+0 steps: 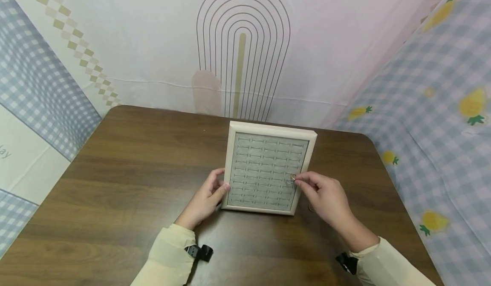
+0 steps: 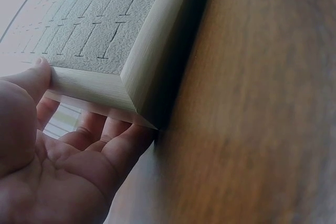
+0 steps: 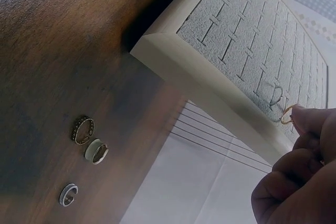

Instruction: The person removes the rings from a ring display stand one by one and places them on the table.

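A ring display board with a pale wooden frame and grey slotted padding stands tilted on the table. My left hand grips its left edge, thumb on the front and fingers behind, as the left wrist view shows. My right hand pinches a gold ring between thumb and forefinger, at the padding near the board's right side. Close beside it, a silver ring sits in a slot. Whether the gold ring has entered a slot, I cannot tell.
On the brown wooden table, a dark beaded ring, a wide pale-banded ring and a silver ring lie to the right of the board. Patterned cloth hangs behind the table and along both sides.
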Demonstrator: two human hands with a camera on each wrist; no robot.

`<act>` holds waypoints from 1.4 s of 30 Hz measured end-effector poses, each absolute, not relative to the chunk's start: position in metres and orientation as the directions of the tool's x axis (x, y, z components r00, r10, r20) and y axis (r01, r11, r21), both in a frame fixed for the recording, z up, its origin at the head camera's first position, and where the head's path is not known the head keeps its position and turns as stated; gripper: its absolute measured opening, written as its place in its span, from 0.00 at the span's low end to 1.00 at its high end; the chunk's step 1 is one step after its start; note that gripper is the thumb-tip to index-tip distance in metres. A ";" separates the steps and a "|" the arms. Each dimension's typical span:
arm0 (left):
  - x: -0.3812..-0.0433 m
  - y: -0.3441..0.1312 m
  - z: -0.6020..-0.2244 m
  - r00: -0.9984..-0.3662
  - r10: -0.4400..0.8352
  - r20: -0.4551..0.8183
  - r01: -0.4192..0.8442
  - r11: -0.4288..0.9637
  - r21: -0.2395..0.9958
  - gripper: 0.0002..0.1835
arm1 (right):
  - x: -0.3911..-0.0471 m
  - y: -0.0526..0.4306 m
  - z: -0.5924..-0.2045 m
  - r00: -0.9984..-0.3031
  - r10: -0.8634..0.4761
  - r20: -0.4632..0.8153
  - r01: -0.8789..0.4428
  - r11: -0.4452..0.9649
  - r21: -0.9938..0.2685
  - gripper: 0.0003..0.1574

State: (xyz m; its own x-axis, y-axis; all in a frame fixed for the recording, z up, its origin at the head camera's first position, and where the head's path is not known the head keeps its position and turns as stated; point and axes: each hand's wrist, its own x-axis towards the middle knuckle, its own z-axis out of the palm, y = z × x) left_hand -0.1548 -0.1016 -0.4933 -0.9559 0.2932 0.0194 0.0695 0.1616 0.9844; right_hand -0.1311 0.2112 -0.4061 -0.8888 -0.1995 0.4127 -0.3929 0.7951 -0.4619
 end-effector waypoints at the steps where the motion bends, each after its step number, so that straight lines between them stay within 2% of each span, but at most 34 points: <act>1: -0.155 -0.101 -0.493 -0.956 0.293 0.017 0.066 0.158 0.985 0.23 | -0.131 0.211 -0.406 -0.887 -0.199 0.416 -0.395 0.795 -0.461 0.06; 11: -0.154 -0.102 -0.489 -0.959 0.284 0.000 0.045 0.151 0.988 0.23 | -0.128 0.214 -0.405 -0.878 -0.188 0.440 -0.404 0.782 -0.474 0.08; 25: -0.155 -0.103 -0.497 -0.956 0.292 0.030 0.075 0.143 0.987 0.23 | -0.122 0.221 -0.408 -0.906 -0.155 0.393 -0.349 0.799 -0.490 0.04; 42: -0.154 -0.102 -0.491 -0.955 0.297 0.008 0.050 0.135 0.990 0.23 | -0.116 0.247 -0.423 -0.952 -0.060 0.300 -0.209 0.845 -0.493 0.03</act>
